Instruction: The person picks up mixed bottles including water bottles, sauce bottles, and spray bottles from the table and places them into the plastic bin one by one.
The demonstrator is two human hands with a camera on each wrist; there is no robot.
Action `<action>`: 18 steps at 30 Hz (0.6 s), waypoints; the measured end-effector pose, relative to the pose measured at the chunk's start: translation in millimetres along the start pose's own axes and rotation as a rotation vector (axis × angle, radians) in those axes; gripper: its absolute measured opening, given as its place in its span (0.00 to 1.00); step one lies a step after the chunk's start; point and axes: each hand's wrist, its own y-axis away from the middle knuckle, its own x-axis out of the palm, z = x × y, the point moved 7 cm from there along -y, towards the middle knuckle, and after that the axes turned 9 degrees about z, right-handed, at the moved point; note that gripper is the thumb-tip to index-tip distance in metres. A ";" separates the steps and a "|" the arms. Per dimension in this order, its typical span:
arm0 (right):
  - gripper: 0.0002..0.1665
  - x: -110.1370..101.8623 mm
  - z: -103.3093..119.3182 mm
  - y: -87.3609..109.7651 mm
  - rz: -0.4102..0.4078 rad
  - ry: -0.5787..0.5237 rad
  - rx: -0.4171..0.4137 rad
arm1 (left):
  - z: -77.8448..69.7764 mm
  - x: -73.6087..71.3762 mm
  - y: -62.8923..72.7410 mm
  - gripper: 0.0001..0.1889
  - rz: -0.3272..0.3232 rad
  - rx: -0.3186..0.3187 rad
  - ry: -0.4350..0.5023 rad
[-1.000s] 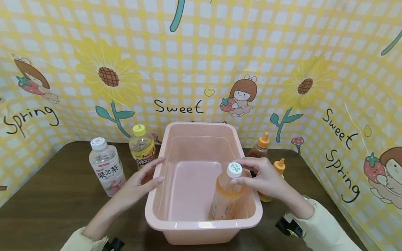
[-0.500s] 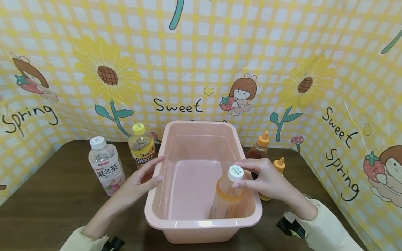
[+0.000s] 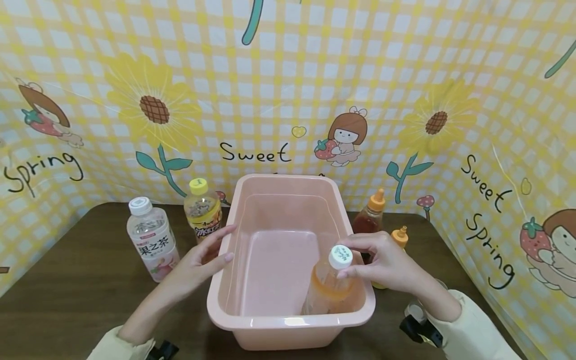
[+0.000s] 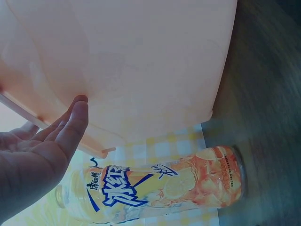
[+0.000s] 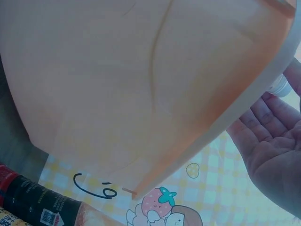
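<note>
A pink plastic tub point(image 3: 288, 322) stands in the middle of the table. Inside its near right corner is a clear bottle point(image 3: 330, 290) with an orange band and a white cap point(image 3: 340, 257), leaning to the right. My right hand point(image 3: 382, 260) pinches that cap between thumb and fingers, over the right rim. My left hand point(image 3: 202, 257) lies at the left rim, thumb and forefinger on the edge. In the left wrist view the other fingers point(image 4: 75, 122) stretch along the tub's outer wall. The right wrist view shows only the cap's edge; the tub hides the bottle.
Left of the tub stand a white-capped bottle point(image 3: 153, 240) with a pink label and a yellow-capped iced tea bottle point(image 3: 202, 207). On the right are two squeeze bottles with orange tips, a far one point(image 3: 369, 217) and a nearer one point(image 3: 399, 236). A yellow checked cloth point(image 3: 279, 75) hangs behind.
My right hand has shifted down and right with the cap, so the bottle leans more toward the tub's right wall. My left hand stays at the left rim.
</note>
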 end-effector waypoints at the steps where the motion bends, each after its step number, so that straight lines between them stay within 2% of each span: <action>1: 0.19 0.6 1.0 0.1 0.004 -0.009 -0.004 | 0.0 0.0 0.1 0.27 0.000 -0.001 0.002; 8: 0.18 5.0 5.8 0.3 0.053 -0.115 -0.016 | 0.0 0.4 0.5 0.28 -0.002 -0.004 0.003; 13: 0.19 5.1 7.8 2.0 0.073 -0.106 -0.048 | 0.8 0.6 0.5 0.28 -0.003 -0.003 0.010; 18: 0.20 5.0 6.0 2.8 0.092 -0.105 -0.018 | 0.2 1.0 0.9 0.28 -0.004 0.002 0.017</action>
